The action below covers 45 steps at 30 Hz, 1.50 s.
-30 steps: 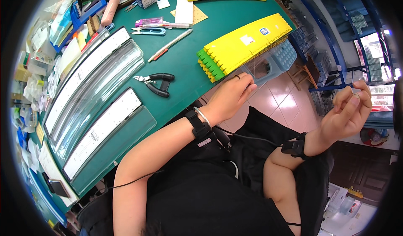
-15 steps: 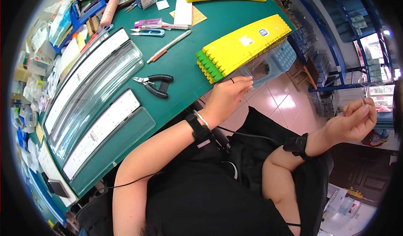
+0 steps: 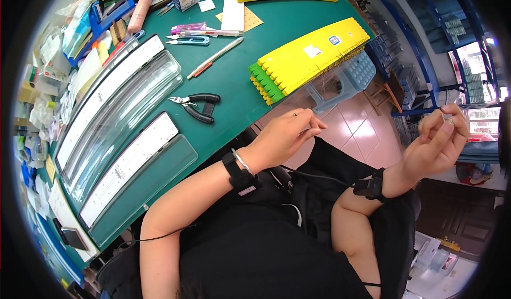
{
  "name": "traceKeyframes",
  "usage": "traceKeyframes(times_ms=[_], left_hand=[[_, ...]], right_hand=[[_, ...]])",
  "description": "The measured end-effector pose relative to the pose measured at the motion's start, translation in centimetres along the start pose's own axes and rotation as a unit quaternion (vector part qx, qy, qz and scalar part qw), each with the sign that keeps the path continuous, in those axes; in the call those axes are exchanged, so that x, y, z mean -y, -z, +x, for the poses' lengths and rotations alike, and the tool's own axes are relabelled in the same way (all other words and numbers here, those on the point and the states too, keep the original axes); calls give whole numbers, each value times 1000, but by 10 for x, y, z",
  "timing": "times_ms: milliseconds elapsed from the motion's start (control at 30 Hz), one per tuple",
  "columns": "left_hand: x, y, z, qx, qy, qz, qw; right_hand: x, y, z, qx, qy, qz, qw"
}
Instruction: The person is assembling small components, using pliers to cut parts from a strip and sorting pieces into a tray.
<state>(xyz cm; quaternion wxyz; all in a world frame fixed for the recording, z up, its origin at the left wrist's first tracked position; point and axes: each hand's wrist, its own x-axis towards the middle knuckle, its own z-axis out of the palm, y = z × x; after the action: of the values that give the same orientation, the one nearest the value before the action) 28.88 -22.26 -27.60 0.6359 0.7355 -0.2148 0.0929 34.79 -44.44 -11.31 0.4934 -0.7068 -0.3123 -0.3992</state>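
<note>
The left hand is just beside the desk edge, thumb and forefinger close together; whether they clamp anything, I cannot tell. At its 1 o'clock, the yellow stack appears to overhang; a knock from the wrist could tip it. At 3 o'clock, the right hand's grip is clamped on a small pale piece; slack fingertips could drop it. Count: pliers, one pair; near stack, one; pale piece, one.

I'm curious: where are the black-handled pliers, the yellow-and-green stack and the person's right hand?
Black-handled pliers [image 3: 199, 116], head view: on the lower handle.
Yellow-and-green stack [image 3: 302, 65], head view: on the yellow top face.
Right hand [image 3: 435, 149], head view: on its middle.
</note>
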Motion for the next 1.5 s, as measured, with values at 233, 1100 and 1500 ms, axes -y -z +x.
traceKeyframes(times_ms=[233,1100,1500], left_hand=[[-19,21,-20,71,39,-24,996],[-23,35,-40,149,161,138,966],[-27,9,32,-47,-28,263,963]], right_hand=[[1,-7,-2,31,2,11,999],[49,8,4,-40,34,226,973],[60,3,3,57,21,413,909]])
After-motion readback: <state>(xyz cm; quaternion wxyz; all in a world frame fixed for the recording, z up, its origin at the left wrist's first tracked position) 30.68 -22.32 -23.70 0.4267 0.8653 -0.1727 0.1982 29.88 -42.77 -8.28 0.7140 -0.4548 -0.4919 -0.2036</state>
